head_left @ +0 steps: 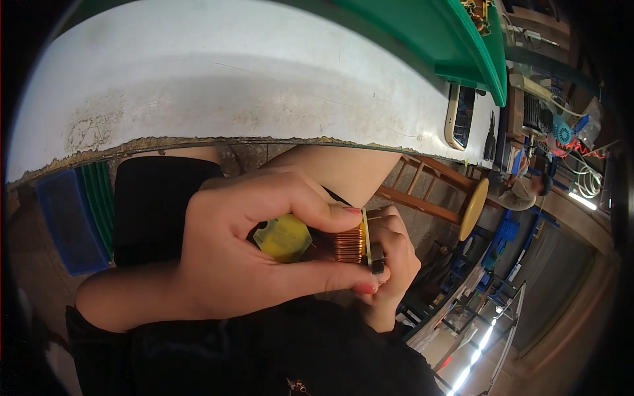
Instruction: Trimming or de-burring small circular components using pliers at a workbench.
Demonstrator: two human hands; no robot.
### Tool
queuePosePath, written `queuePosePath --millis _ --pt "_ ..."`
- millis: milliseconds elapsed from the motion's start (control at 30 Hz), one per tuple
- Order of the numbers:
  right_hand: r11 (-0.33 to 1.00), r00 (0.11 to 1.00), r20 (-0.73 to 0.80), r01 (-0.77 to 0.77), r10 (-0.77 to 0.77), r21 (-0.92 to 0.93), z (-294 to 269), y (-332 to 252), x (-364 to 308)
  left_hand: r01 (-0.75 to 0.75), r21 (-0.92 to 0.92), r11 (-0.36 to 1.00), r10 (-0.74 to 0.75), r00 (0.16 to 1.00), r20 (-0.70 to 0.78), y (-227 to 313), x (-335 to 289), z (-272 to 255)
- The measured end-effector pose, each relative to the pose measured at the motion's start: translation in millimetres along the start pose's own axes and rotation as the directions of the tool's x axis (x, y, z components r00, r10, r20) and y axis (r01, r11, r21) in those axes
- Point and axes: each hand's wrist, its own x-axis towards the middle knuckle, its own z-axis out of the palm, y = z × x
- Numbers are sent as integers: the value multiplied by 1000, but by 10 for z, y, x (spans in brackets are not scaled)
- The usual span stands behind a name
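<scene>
Over my lap, my left hand [244, 244] pinches a copper-wound coil [349, 247] between thumb and finger. The coil stands against a thin yellow-green board [368, 231] seen edge-on, with a small black part [377, 258] on its far side. My right hand [395, 257] is closed around the right side of this board; its fingertips are partly hidden. In the hollow of my left hand lies a second flat yellow-green piece [285, 239] with cut corners, its lower part hidden by the palm.
A white worktable [231, 86] with a worn, chipped edge lies ahead. On it are a green tray [456, 46] holding copper-wound parts and a phone [461, 117]. A wooden stool [474, 210] stands at the right, a blue crate [69, 221] at the left. Another person [518, 193] sits farther off.
</scene>
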Motion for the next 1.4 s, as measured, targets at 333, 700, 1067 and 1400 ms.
queuePosePath --millis 333,700,1067,1400 --pt "999 1000 13 23 -22 -43 -61 35 -57 -114 83 990 116 993 -15 -17 25 12" --pt "997 997 -76 33 -27 76 20 139 -44 -132 86 988 135 991 -24 -6 37 27" --pt "995 997 -17 79 -80 -66 -50 47 -53 -164 85 983 158 985 68 14 28 0" --pt "968 968 -247 110 -52 227 -12 187 -56 -207 18 978 206 977 48 80 35 64"
